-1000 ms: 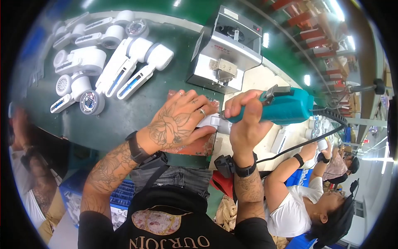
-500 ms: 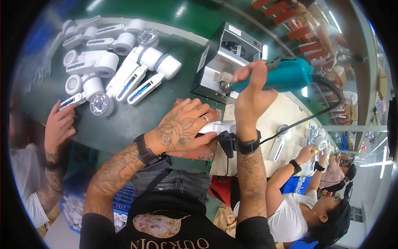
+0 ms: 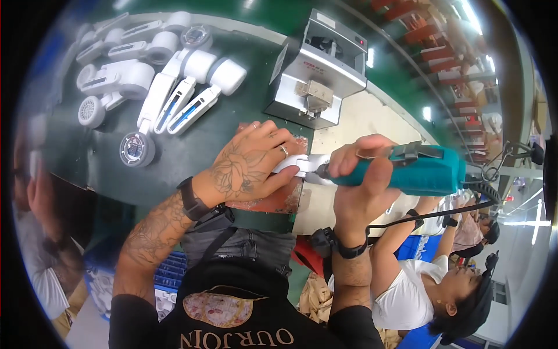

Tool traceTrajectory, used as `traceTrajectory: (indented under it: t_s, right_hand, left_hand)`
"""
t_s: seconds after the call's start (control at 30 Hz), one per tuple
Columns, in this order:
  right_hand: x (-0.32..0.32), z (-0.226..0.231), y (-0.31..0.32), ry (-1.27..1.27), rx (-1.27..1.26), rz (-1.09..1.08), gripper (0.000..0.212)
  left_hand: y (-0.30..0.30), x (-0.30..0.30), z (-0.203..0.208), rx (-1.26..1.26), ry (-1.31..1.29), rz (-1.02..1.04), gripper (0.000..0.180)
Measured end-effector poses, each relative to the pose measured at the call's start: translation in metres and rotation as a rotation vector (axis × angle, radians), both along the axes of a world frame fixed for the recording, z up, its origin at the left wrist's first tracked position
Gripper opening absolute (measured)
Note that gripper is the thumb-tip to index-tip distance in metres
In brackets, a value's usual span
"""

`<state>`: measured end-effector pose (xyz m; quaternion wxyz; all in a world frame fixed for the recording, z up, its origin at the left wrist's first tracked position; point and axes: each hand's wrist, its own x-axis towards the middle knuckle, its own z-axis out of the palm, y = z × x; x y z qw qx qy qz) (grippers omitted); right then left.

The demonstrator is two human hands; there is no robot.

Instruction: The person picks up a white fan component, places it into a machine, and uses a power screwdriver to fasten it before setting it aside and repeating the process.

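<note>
Gripping a teal power screwdriver (image 3: 427,174), the right hand (image 3: 363,180) holds its tip at a white handheld device (image 3: 300,163), clasped by the left hand (image 3: 249,164) over the red mat (image 3: 288,200) along the tabletop's (image 3: 192,166) right edge; any tilt could make it slip, scuffing plastic.

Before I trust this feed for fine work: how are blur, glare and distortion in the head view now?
Head view, centre: teal electric screwdriver and left hand fairly clear; head view, left rim: co-worker's hand blurred; head view, right edge: lit ceiling tubes blown to white; head view, top: green worktable's far edge bowed by the fisheye.
</note>
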<state>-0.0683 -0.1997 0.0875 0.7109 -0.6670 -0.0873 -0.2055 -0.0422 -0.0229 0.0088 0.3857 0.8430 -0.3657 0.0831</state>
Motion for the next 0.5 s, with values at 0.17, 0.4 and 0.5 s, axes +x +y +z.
traceTrajectory:
  t_s: [0.17, 0.4, 0.5]
  right_hand:
    - [-0.006, -0.010, 0.000, 0.019, -0.015, 0.020, 0.056]
    - [-0.003, -0.025, 0.000, 0.012, 0.011, 0.060, 0.047]
    - [-0.003, -0.028, -0.001, -0.047, 0.075, 0.093, 0.037]
  left_hand:
    - [-0.001, -0.001, 0.000, 0.029, 0.026, 0.016, 0.032]
    - [0.000, 0.000, 0.000, 0.027, 0.038, 0.017, 0.034]
    - [-0.002, 0.000, 0.003, 0.042, 0.024, 0.011, 0.034]
